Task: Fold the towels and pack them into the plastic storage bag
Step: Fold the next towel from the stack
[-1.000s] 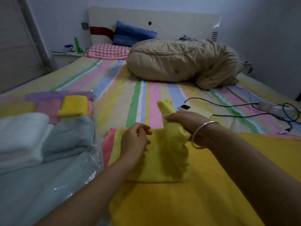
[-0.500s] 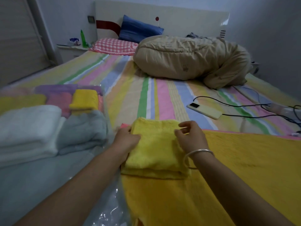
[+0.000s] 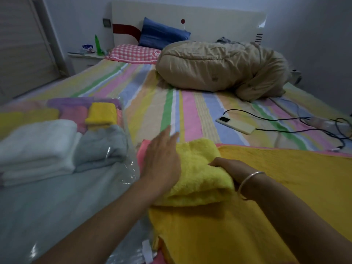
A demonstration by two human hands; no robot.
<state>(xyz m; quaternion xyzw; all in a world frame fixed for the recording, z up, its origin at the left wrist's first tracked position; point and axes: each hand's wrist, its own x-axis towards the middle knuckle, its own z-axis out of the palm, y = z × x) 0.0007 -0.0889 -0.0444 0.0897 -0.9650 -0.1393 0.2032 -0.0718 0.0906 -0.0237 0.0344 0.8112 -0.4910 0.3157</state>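
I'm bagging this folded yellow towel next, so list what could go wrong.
The right hand grips only one edge of the folded yellow towel while the left hand lies flat on it; lifted so, the fold may fall open. It sits on the spread orange towel, which may drag along. The plastic bag lies slack and may snag it.

Bed (image 3: 152,96), pastel-striped sheet.
- Upper centre: pink checked pillow (image 3: 133,54), blue pillow (image 3: 162,34) behind it against the headboard.
- Upper right: bundled tan duvet (image 3: 219,67).
- Middle right: pale phone (image 3: 236,125) with black cable (image 3: 274,120).
- Lower right: orange-yellow towel (image 3: 285,168), spread flat.
- Left: clear plastic storage bag (image 3: 122,168) holding folded towels.
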